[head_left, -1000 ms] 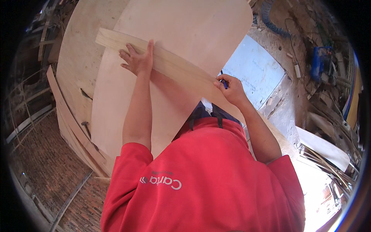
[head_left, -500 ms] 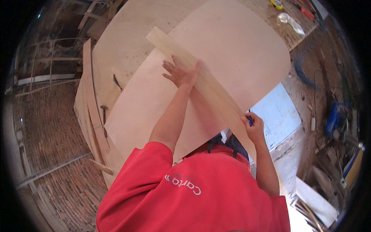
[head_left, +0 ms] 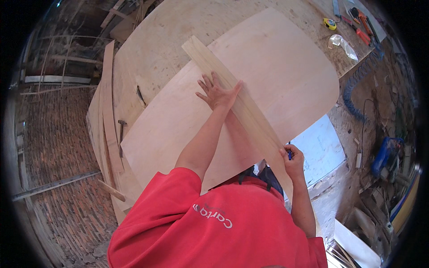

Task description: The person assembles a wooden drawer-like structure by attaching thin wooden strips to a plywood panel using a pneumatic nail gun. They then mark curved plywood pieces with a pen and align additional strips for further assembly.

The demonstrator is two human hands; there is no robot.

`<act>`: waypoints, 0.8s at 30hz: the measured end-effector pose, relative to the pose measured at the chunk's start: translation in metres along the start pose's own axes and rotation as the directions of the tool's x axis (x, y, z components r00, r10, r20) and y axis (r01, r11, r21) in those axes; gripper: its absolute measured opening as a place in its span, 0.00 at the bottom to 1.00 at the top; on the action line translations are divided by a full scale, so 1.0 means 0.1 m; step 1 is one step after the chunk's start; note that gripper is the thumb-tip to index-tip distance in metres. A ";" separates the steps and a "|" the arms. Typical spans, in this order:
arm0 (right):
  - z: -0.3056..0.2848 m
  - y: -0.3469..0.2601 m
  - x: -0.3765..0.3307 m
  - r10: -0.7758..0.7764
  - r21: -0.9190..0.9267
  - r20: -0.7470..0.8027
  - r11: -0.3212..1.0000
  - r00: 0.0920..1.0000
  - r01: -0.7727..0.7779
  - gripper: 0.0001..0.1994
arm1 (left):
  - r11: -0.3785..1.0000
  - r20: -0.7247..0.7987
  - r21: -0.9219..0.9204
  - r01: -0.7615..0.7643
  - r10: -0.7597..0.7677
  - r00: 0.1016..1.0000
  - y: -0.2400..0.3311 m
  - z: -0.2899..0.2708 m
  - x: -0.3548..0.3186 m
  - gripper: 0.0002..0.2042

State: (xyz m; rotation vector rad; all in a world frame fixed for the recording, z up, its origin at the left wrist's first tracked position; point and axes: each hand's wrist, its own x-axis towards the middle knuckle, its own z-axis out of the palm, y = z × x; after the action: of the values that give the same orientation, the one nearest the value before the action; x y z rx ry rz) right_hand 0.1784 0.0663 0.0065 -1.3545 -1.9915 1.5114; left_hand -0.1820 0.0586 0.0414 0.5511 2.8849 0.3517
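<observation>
Head view: left hand (head_left: 221,96), splayed wide, rests on the board (head_left: 251,117) lying across the pale sheet (head_left: 286,80), probably to stop slippage. Right hand (head_left: 294,162) grips a blue pen (head_left: 289,154) at the board's edge, presumably for guidance.

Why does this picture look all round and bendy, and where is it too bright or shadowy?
In the head view, the fisheye lens bends straight edges and the rim goes black; also there, a soft reddish shadow lies on the pale wooden sheet, just right of the left forearm; a patch at the lower right washes out nearly white; the left hand looks fairly sharp.
</observation>
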 end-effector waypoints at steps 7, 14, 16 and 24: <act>-0.03 -0.07 0.00 0.037 -0.007 0.006 0.999 0.999 -0.037 0.12 | 1.000 -0.029 -0.010 -0.025 0.025 0.999 0.00 0.00 -0.02 0.62; -0.04 -0.12 0.01 0.072 -0.039 0.020 0.997 0.997 -0.071 0.13 | 0.999 0.030 0.045 -0.002 0.000 1.000 0.01 0.01 0.03 0.64; -0.07 -0.14 0.01 0.056 -0.089 0.015 0.995 0.998 -0.054 0.13 | 0.998 0.036 0.062 -0.004 0.002 0.999 0.02 0.00 0.03 0.63; -0.38 -0.78 0.29 -0.055 -0.004 -0.287 0.998 0.956 0.056 0.16 | 0.998 -0.051 0.066 -0.024 0.028 0.998 -0.07 0.13 0.08 0.50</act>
State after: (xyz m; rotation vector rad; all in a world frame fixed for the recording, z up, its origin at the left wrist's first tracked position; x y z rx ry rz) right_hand 0.1512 0.1118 0.0807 -1.4132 -1.8268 1.2137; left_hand -0.1885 0.0580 0.0261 0.5996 2.9502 0.2806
